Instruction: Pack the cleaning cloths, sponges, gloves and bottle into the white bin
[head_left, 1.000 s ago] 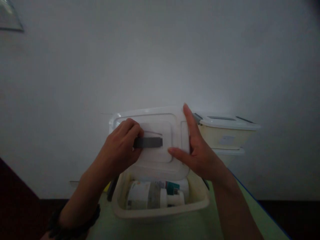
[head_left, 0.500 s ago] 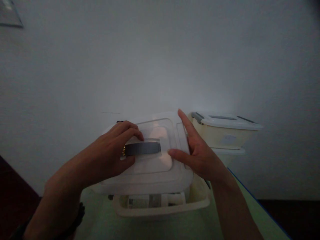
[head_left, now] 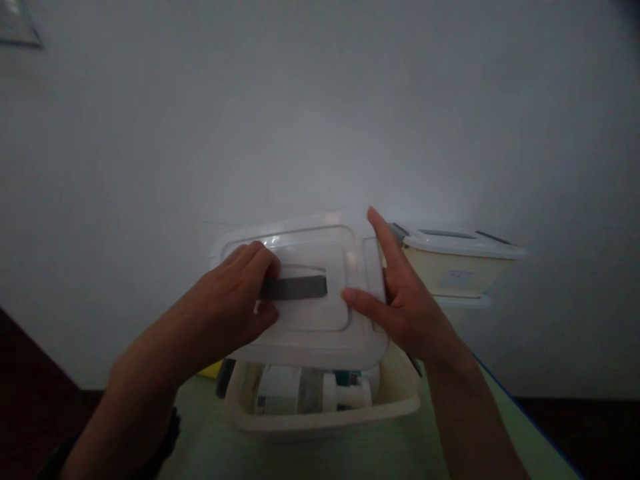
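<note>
A white plastic lid (head_left: 310,350) with a grey handle (head_left: 300,287) is held tilted above an open cream storage box (head_left: 325,422). My left hand (head_left: 245,287) is closed around the left part of the handle. With thumb on top and fingers along the right edge, my right hand (head_left: 400,300) grips the lid's side. Inside the box lie white containers (head_left: 280,390) with labels, seen below the lid's front edge. The lid covers the rear of the box, and the fingers under its right edge are hidden.
Two cream boxes with white lids are stacked at the right against the wall; the upper box (head_left: 445,270) has a grey latch. The green table (head_left: 210,440) has a blue right edge. Something yellow (head_left: 210,369) shows beside the box at left.
The lid has risen and tilted back, moving slightly right with both hands on it. More of the box's inside and the containers now shows.
</note>
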The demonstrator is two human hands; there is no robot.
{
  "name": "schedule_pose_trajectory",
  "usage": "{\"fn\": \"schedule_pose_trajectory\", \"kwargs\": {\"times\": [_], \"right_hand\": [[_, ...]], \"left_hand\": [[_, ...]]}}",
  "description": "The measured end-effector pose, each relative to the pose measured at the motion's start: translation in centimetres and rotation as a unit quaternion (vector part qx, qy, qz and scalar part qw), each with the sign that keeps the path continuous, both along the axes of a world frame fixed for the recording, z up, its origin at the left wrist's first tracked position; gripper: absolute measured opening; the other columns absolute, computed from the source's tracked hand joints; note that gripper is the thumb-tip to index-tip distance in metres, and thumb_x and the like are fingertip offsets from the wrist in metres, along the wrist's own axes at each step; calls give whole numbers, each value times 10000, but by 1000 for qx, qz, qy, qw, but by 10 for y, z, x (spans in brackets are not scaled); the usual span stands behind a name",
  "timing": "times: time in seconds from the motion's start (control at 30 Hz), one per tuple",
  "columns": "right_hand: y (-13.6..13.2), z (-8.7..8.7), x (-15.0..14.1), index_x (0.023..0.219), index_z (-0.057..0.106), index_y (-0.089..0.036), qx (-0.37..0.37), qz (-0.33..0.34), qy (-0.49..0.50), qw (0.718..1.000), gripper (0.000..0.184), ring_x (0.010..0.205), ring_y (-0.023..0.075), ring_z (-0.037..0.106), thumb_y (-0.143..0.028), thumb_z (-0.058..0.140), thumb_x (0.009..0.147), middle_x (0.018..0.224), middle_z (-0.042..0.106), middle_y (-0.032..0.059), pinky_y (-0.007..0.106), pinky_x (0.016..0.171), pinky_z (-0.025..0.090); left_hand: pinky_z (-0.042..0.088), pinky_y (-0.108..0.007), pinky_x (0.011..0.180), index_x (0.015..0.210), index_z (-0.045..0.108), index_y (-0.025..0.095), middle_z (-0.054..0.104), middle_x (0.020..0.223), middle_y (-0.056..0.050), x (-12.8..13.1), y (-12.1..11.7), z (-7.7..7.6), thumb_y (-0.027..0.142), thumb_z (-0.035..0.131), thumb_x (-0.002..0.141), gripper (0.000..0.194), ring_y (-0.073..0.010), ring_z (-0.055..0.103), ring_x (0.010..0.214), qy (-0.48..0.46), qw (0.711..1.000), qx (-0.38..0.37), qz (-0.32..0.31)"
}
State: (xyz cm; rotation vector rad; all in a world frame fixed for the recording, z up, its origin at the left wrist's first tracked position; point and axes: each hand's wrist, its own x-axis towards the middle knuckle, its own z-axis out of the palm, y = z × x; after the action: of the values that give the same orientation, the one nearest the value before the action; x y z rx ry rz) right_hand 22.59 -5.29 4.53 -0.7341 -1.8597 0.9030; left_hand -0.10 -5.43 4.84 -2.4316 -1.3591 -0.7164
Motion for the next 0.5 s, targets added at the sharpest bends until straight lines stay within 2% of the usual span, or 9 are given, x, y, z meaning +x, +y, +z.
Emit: {"fn": "schedule_pose_trajectory", "kwargs": {"times": [0.1, 0.2, 0.3, 0.37, 0.5], "right_hand": [[0, -1, -1, 1382, -36, -348, 25, -16, 5, 1000, 855, 1020, 217, 572, -252, 560, 778, 1333, 428, 12, 369, 826, 510], [3, 0, 4, 1387, -9, -340, 0, -19, 10, 1000, 856, 957, 215, 605, -265, 576, 766, 1252, 515, 26, 346, 756, 540], [7, 2, 12, 1384, 34, -350, -61, -16, 31, 997, 811, 760, 195, 657, -288, 565, 774, 1024, 649, 14, 323, 611, 565], [9, 3, 18, 1383, 96, -335, -92, -28, 46, 994, 780, 637, 184, 655, -290, 570, 765, 867, 681, 0, 306, 524, 555], [11, 8, 34, 1375, 185, -304, -85, -113, 59, 988, 792, 523, 177, 626, -269, 620, 714, 755, 682, -5, 287, 437, 517]], "left_hand": [[404, -314, 606, 750, 376, 199, 450, 818, -38, 5, 3, 1, 127, 480, 630, 174, -194, 451, 757, 19, 999, 34, 7], [411, -304, 610, 756, 398, 193, 453, 837, -39, 11, 3, 3, 126, 458, 659, 133, -181, 455, 746, 7, 999, 32, -5], [440, -303, 675, 892, 444, 185, 474, 929, -43, 11, 1, 4, 134, 482, 684, 218, -167, 481, 783, -25, 999, -7, -36], [449, -321, 764, 992, 455, 194, 479, 1013, -51, 6, 0, 3, 169, 511, 712, 287, -179, 491, 878, -31, 997, -37, -65], [385, -377, 940, 1161, 427, 234, 446, 1188, -67, -11, 1, -4, 303, 491, 802, 371, -209, 425, 1107, -17, 992, -85, -94]]}}
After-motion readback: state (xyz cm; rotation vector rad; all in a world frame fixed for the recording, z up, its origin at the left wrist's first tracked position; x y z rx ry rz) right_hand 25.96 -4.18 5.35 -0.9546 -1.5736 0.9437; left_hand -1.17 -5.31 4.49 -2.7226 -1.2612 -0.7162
